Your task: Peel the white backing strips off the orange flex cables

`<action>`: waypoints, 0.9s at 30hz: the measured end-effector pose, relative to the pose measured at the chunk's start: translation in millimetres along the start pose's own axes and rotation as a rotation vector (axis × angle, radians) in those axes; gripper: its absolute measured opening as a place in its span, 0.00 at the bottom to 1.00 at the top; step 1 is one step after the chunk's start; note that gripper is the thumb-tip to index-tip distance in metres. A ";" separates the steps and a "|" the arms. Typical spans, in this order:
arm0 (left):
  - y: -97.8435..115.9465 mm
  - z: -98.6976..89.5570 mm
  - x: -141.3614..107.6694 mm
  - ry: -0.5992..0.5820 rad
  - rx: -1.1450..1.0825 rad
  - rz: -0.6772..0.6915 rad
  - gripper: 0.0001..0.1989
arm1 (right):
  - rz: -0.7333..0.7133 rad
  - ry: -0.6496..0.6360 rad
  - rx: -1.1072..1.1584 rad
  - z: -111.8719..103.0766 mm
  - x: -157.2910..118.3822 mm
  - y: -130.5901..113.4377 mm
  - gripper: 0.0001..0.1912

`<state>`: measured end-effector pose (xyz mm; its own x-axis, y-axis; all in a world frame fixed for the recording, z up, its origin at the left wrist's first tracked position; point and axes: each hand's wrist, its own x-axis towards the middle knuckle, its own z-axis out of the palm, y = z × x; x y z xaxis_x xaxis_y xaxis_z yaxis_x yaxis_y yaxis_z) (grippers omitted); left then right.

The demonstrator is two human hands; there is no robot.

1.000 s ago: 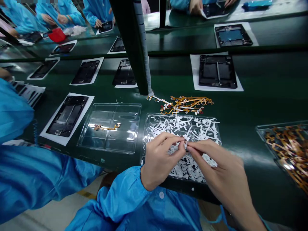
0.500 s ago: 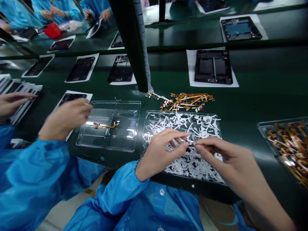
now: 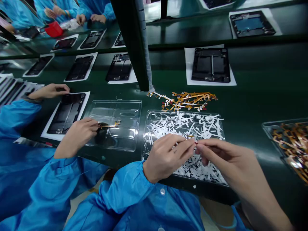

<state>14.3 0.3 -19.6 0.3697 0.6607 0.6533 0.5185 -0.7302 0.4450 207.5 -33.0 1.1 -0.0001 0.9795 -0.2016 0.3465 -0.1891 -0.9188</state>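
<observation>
a co-worker's hand (image 3: pixel 80 134) has moved to the left clear tray (image 3: pixel 124 142); above white strips (image 3: pixel 185 123), left hand (image 3: pixel 167 157) and right hand (image 3: pixel 231 160) narrowly pinch a mostly hidden tiny part (image 3: pixel 196 143).

The person wears a glossy blue smock (image 3: pixel 146 210), wrinkled, with round, pale buttons (image 3: pixel 162 191) down its front. The left sleeve (image 3: pixel 125 189) gathers into a puckered cuff at the wrist; the right sleeve (image 3: pixel 239 218), also blue, leaves the forearm bare. Both the left hand (image 3: pixel 161 158) and right hand (image 3: pixel 232 160) are ungloved, the left bearing what looks like a small dark mark (image 3: pixel 175 151).
</observation>
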 end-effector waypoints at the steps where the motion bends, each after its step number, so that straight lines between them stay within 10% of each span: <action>1: 0.3 0.5 0.4 0.000 0.009 0.002 0.06 | -0.008 0.002 0.002 0.7 -0.1 -0.3 0.14; 15: -11.1 -6.8 -1.5 -0.073 0.096 -0.097 0.03 | -0.064 0.026 -0.102 1.1 0.1 -13.9 0.12; 21: -24.7 -18.3 5.6 -0.230 -0.376 -0.437 0.14 | -0.145 0.040 -0.118 -11.0 -3.2 -23.1 0.10; 27: -19.9 -22.0 10.1 -0.173 -0.432 -0.403 0.04 | -0.185 -0.065 -0.098 1.6 -1.2 -27.6 0.08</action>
<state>-9.2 17.7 -8.4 0.3485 0.8916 0.2891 0.2975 -0.3977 0.8679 196.4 -29.0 26.1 -0.1314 0.9897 -0.0571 0.4249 0.0042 -0.9052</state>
